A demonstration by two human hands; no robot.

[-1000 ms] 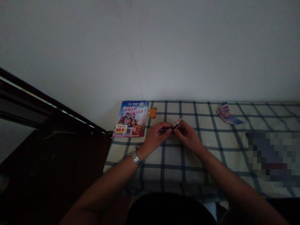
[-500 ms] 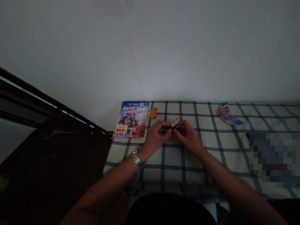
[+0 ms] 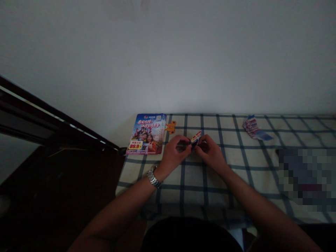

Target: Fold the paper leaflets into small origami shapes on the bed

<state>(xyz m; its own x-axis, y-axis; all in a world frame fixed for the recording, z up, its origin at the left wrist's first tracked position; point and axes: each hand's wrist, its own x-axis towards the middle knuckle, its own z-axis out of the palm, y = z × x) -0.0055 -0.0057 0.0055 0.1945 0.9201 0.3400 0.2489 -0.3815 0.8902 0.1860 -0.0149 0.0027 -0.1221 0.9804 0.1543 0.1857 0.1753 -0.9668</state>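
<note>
Between both hands is a small folded piece of printed paper [image 3: 195,137], with red and yellow print on its upper flap. My left hand [image 3: 176,149], a metal watch [image 3: 154,176] on its wrist, pinches the paper's left end between thumb and fingertips. From the other side my right hand [image 3: 210,151] pinches the right end. The fingertips hide the paper's lower part. A stack of printed flyers [image 3: 146,134] lies to the left of my left hand, with an orange bear-shaped piece [image 3: 171,127] at its right edge.
A checked cloth [image 3: 168,189] covers the surface, which meets a pale wall [image 3: 199,63]. Farther right sits a bundle of folded printed paper pieces [image 3: 254,128]. A blurred-out dark item [image 3: 307,178] lies at the right. Dark rails [image 3: 52,115] run along the left.
The paper has tilted slightly between my fingertips, and more of its red and yellow print shows. Both hands stay in nearly the same place.
</note>
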